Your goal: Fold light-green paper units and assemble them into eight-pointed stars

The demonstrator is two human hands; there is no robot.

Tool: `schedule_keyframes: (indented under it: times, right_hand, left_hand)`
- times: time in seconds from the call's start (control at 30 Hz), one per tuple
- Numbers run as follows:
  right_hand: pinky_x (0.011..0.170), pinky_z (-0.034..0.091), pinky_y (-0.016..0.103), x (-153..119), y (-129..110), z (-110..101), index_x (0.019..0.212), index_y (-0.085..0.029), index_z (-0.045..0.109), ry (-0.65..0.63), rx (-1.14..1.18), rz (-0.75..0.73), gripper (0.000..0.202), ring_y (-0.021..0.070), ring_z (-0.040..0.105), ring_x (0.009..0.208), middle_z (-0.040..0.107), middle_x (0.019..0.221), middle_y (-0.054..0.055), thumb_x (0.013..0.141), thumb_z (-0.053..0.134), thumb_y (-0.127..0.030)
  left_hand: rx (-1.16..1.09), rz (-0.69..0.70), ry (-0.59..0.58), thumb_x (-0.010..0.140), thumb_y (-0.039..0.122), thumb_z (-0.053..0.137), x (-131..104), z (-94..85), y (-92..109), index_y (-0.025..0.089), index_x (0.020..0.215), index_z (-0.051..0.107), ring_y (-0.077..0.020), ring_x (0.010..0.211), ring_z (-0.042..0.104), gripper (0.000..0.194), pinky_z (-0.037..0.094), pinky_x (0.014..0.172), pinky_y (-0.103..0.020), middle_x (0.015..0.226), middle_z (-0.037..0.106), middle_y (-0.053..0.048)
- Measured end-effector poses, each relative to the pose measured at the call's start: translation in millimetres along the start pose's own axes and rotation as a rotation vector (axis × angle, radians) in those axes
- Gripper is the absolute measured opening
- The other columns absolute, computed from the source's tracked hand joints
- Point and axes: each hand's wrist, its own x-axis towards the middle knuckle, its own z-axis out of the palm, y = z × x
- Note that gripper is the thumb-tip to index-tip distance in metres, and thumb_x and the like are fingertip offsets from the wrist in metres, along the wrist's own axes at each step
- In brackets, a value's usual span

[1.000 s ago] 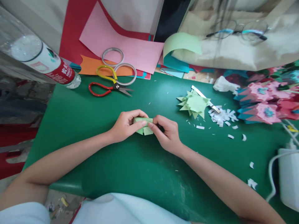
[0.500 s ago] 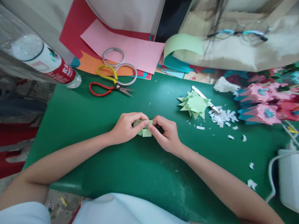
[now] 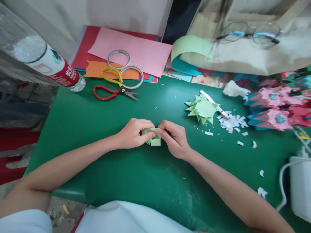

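A small folded light-green paper piece (image 3: 155,141) is held over the green table (image 3: 116,181). My left hand (image 3: 134,132) grips its left side, thumb on the front. At its upper right edge, my right hand (image 3: 174,138) pinches the paper between thumb and forefinger. Up and to the right lie spiky light-green paper shapes (image 3: 204,107), stacked beside a metal tool (image 3: 224,114). Scissors (image 3: 121,89) with one yellow and one red handle rest open, partly by two grey tape rolls (image 3: 140,84).
A water bottle (image 3: 65,75) leans in at the upper left. Pink paper (image 3: 136,48) and other sheets lie at the back. White scraps (image 3: 232,123), pink paper flowers (image 3: 277,118), glasses (image 3: 250,35) and a white device (image 3: 301,187) are on the right.
The folded paper has tilted and moved slightly right and down, showing more of its inside. My fingers have shifted on it. The red and pink sheets at the back lie flatter.
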Motion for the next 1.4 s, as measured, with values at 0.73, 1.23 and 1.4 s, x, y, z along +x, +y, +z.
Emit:
schedule_keyframes:
  times: [0.73, 1.23, 1.4]
  right_hand:
    - [0.053, 0.03, 0.022, 0, 1, 2, 0.068, -0.018, 0.046, 0.045, -0.04, -0.009, 0.027, 0.0068, 0.037, 0.053, 0.044, 0.06, -0.004, 0.095, 0.05, -0.02]
    - [0.053, 0.03, 0.021, -1, 4, -4, 0.069, -0.018, 0.049, 0.099, -0.094, 0.037, 0.027, 0.0063, 0.037, 0.052, 0.044, 0.059, -0.005, 0.096, 0.049, -0.021]
    - [0.051, 0.03, 0.02, 2, 5, -9, 0.069, -0.018, 0.049, 0.107, -0.058, 0.097, 0.028, 0.006, 0.04, 0.052, 0.047, 0.058, -0.005, 0.096, 0.048, -0.024]
  left_hand:
    - [-0.425, -0.28, 0.207, 0.085, 0.049, 0.062, -4, 4.2, -3, 0.015, 0.07, 0.058, -0.0077, 0.055, 0.044, 0.037, 0.036, 0.051, -0.02, 0.06, 0.05, 0.002]
    - [-0.319, -0.096, 0.29, 0.09, 0.03, 0.062, -6, 15.8, -11, 0.024, 0.103, 0.061, -0.0095, 0.066, 0.07, 0.015, 0.057, 0.061, -0.02, 0.09, 0.07, 0.001]
    - [-0.35, -0.17, 0.226, 0.091, 0.032, 0.059, 5, 11.1, -6, 0.021, 0.093, 0.065, -0.0124, 0.062, 0.072, 0.012, 0.058, 0.058, -0.021, 0.081, 0.072, 0.001]
